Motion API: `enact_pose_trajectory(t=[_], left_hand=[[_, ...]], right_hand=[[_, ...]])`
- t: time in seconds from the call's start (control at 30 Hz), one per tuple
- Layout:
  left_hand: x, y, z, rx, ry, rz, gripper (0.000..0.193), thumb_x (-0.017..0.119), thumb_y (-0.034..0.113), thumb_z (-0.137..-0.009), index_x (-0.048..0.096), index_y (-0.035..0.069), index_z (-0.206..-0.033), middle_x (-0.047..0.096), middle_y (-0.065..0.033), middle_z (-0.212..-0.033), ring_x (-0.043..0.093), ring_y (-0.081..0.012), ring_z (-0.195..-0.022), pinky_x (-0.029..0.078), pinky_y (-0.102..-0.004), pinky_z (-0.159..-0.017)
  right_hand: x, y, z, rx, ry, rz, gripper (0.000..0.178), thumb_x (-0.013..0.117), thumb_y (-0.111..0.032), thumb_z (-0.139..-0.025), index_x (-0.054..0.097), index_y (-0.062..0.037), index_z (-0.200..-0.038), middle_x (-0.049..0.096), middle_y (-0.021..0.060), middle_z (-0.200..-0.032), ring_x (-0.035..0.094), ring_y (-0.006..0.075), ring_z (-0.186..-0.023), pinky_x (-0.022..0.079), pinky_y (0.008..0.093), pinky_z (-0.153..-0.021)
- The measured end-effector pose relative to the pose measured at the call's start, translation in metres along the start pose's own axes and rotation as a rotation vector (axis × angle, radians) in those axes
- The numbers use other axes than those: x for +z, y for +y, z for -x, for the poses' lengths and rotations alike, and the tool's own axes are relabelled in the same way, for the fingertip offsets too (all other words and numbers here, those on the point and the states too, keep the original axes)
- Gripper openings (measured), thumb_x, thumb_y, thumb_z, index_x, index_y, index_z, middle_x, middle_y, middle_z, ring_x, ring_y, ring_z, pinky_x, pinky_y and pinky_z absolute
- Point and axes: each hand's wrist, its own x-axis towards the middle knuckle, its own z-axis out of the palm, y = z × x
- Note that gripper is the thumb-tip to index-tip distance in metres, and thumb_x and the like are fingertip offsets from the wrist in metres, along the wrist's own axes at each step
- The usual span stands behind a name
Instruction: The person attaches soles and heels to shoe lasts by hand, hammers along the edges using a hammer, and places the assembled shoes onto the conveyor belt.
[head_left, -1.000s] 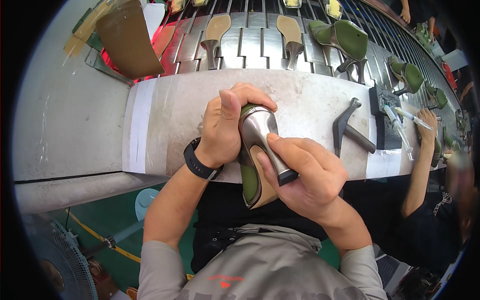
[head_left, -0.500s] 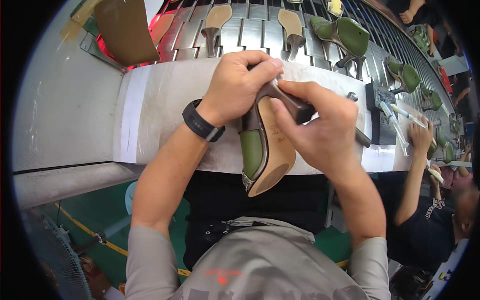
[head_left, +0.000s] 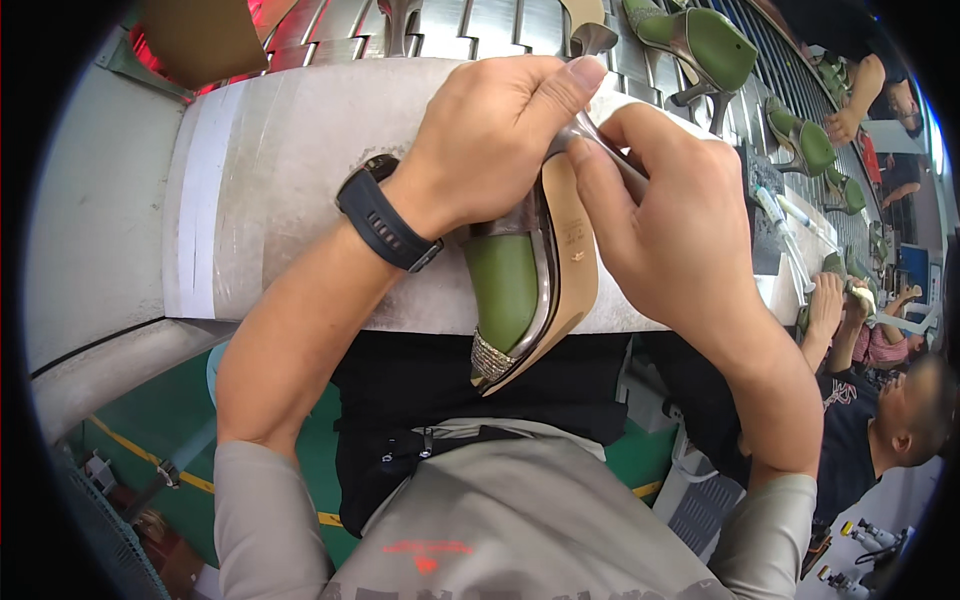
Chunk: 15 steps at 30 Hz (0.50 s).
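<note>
A high-heeled shoe (head_left: 572,265) is held over the near edge of the pale bench, toe toward me. Its tan sole faces right and a green last (head_left: 503,285) fills it; a glittery band crosses the toe. My left hand (head_left: 490,140), with a dark watch on its wrist, is wrapped round the back part of the shoe, thumb reaching to the heel. My right hand (head_left: 680,205) pinches the grey-brown heel (head_left: 622,165) between thumb and fingers. The palms hide much of the shoe's rear.
Beyond the pale bench (head_left: 300,180) runs a slatted metal conveyor (head_left: 450,30) carrying several heeled shoes (head_left: 720,50). At right lie slim white-and-blue tools (head_left: 785,235) by a dark block (head_left: 762,195), near a co-worker's hand (head_left: 825,300). A brown panel (head_left: 195,40) stands at far left, glowing red behind.
The shoe has rolled a little, showing more of its green last and glittery band and less sole. Both hands keep hold of it. The whole view has shifted; the co-worker's hand has moved nearer.
</note>
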Motion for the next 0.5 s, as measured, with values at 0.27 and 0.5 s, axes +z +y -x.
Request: enact_pose_trajectory(t=[0.27, 0.5], left_hand=[[-0.003, -0.012, 0.002, 0.084, 0.041, 0.053, 0.037, 0.060, 0.033, -0.109, 0.075, 0.000, -0.100, 0.066, 0.0010, -0.079, 0.057, -0.0055, -0.074, 0.047, -0.0246, -0.068], [0.002, -0.015, 0.008, 0.161, 0.076, 0.164, 0.039, 0.059, 0.034, -0.110, 0.077, 0.000, -0.105, 0.069, -0.0005, -0.085, 0.060, -0.0052, -0.078, 0.048, -0.0229, -0.070]], right_hand=[[-0.001, 0.017, 0.012, 0.062, -0.087, -0.337, 0.027, 0.081, -0.014, -0.085, 0.068, 0.0035, -0.102, 0.071, 0.0164, -0.073, 0.069, 0.0282, -0.060, 0.054, 0.0365, -0.058], [0.030, 0.051, 0.019, 0.344, -0.480, -0.944, 0.041, 0.088, -0.034, -0.090, 0.072, 0.0009, -0.106, 0.072, 0.0024, -0.089, 0.065, 0.0103, -0.082, 0.053, 0.0287, -0.074]])
